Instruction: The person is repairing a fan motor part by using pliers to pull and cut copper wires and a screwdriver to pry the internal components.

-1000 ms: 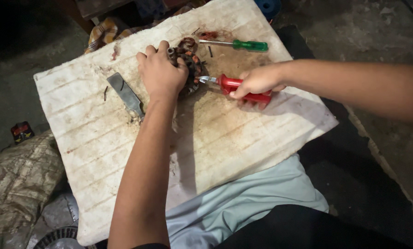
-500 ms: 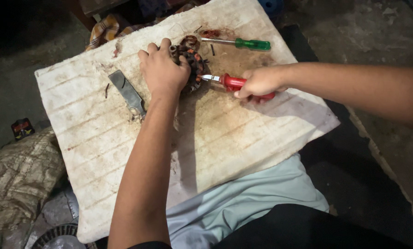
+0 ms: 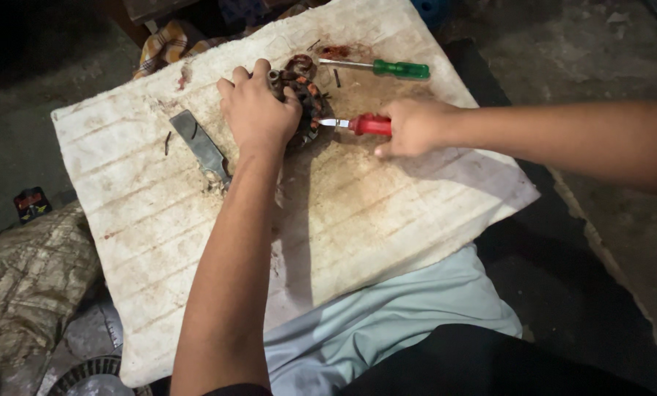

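Two bare hands work on a stained white ribbed board [image 3: 387, 220] lying across the person's lap, head view only. The left hand [image 3: 258, 114] is clamped down over a dark round motor stator with copper-brown windings [image 3: 306, 92], fingers curled over its far rim; the stator sits on the far middle of the board, in a rusty brown smear. The right hand [image 3: 415, 126] is closed around a red-handled screwdriver [image 3: 369, 125], whose metal tip points left and touches the stator's right side.

Edges: the far edge of the board runs just behind the stator, little room there. The near half of the board is bare apart from stains, wide room toward the person. The right corner of the board juts over dark floor [image 3: 607, 242].

Around: a green-handled screwdriver [image 3: 398, 70] lies just behind the right hand, shaft pointing left toward the stator, apart from both hands. A flat grey metal bar [image 3: 202, 147] lies diagonally just left of the left wrist, near but not touching. Small dark scraps dot the board near the stator. A checked yellow cloth [image 3: 168, 45] shows beyond the far left edge. A crumpled brown sack [image 3: 27, 286] lies left of the board, a small red and black item [image 3: 32, 203] on the floor above it. A light blue shirt [image 3: 387, 323] shows below the board's near edge.
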